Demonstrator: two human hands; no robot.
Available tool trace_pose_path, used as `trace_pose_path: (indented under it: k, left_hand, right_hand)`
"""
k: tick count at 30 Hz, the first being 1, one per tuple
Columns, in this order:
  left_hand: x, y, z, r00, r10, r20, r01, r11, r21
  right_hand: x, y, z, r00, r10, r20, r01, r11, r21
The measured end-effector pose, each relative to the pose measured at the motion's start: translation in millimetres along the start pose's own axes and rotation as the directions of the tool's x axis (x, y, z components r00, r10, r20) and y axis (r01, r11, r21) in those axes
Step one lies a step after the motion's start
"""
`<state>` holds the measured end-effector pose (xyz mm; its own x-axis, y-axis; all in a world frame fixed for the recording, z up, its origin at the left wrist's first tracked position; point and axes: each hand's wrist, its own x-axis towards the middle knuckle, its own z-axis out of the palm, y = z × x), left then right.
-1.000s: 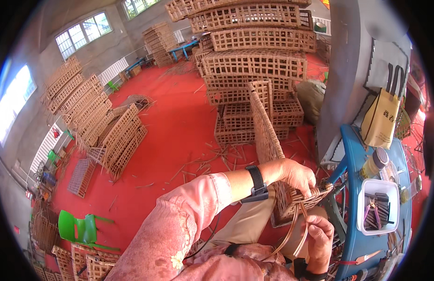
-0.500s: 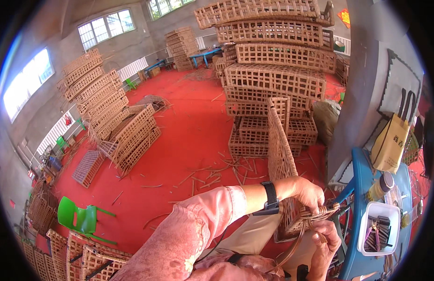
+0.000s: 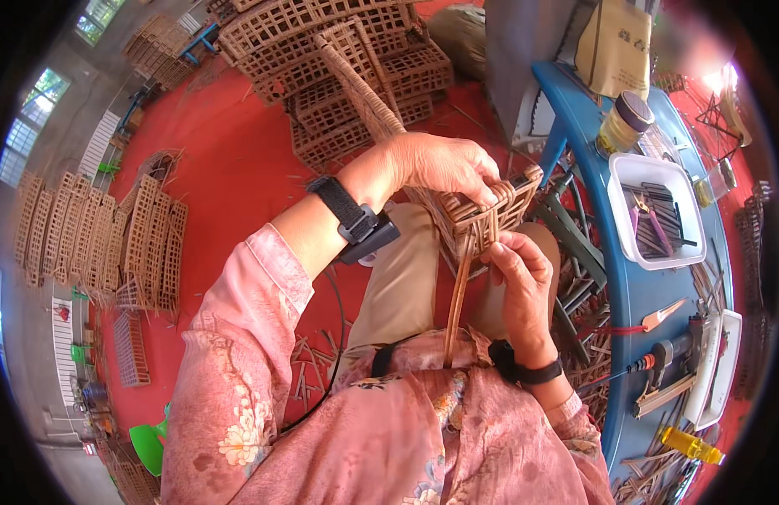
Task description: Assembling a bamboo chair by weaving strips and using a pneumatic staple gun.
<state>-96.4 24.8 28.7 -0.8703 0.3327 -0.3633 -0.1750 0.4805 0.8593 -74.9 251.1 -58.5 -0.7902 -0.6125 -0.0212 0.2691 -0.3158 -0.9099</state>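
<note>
A brown wicker basket [image 3: 437, 220] rests tilted across my lap, one woven corner toward my right. From above, my left hand [image 3: 447, 167] grips this corner, its fingers curled over the woven edge. Just below, my right hand [image 3: 525, 268] pinches a strand at the corner's weave between thumb and fingers. A long wicker strip [image 3: 458, 305] hangs from the corner down onto my shirt, to the left of my right hand. My left fingertips and the basket's underside are partly hidden.
On my right, a blue table [image 3: 585, 282] bears a white tub [image 3: 618, 220] with pliers and dark rods, a lidded jar [image 3: 622, 124], a power drill [image 3: 669, 357] and a yellow-handled tool [image 3: 691, 444]. Stacked wicker baskets [image 3: 356, 84] rise ahead. Cut strips litter the red floor [image 3: 230, 210].
The view has tipped down and turned right. My right hand has come up against the basket's corner and pinches a strand there; my left hand stays on the corner.
</note>
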Motion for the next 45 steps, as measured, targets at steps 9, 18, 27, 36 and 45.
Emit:
trace_pose_path:
  k: [9,18,27,36,45]
  left_hand:
    - [-9,5,9,0.999,-0.021,-0.03,0.02,1.0,-0.009]
    - [-7,7,5,1.0,-0.025,0.002,0.025,1.0,-0.003]
    - [-7,7,3,1.0,-0.024,-0.02,0.025,0.997,0.078]
    - [-6,3,3,0.999,-0.011,-0.034,0.014,0.998,0.064]
    - [-3,-1,6,0.999,-0.023,-0.032,0.022,0.999,-0.023]
  right_hand:
    - [-3,18,-5,0.999,0.05,-0.012,-0.05,0.999,0.003]
    - [2,34,-6,0.998,-0.002,-0.059,0.001,1.0,-0.015]
    - [8,31,-9,0.999,0.048,-0.008,-0.048,0.999,-0.024]
    - [17,28,-5,0.998,0.054,0.023,-0.055,0.996,0.073]
    - [17,27,-2,1.0,0.021,-0.013,-0.021,1.0,0.009]
